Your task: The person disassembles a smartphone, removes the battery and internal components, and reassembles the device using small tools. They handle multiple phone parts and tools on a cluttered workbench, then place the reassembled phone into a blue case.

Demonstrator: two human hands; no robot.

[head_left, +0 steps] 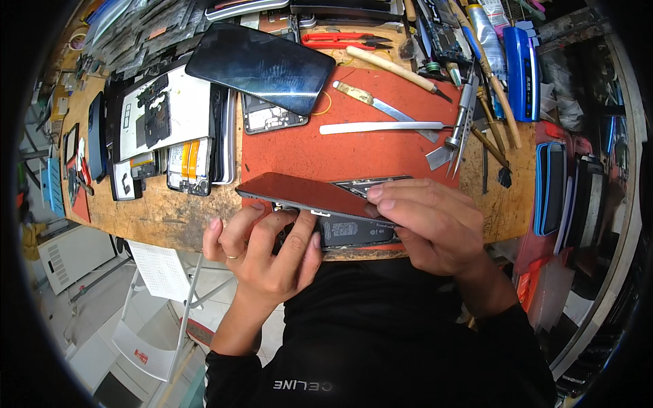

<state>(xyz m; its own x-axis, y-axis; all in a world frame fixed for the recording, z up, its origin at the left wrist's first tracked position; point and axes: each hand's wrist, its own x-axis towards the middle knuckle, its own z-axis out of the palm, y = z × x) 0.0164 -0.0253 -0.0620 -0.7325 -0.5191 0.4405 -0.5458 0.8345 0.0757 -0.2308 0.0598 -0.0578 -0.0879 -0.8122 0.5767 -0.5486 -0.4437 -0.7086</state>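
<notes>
An opened smartphone is held at the front edge of the red mat. Its dark screen panel [299, 192] is tilted up over the phone body [343, 232], where a black battery shows. My right hand [439, 224] grips the right end of the screen panel, with the fingers along its upper side. At the left end, my left hand [269, 248] has curled fingers around the phone, and one fingertip reaches under the raised panel to its lower edge. What that fingertip presses on is hidden by the panel. Behind the panel's right end lies a dark triangular piece, partly covered.
On the red mat [286, 153] lie a flat metal pry tool [381, 127], a knife [388, 112], a wooden-handled tool [394, 68] and tweezers [464, 122]. A large black phone [262, 68] rests atop phone parts at the back left. Stacked phones [197, 163] stand left of the mat.
</notes>
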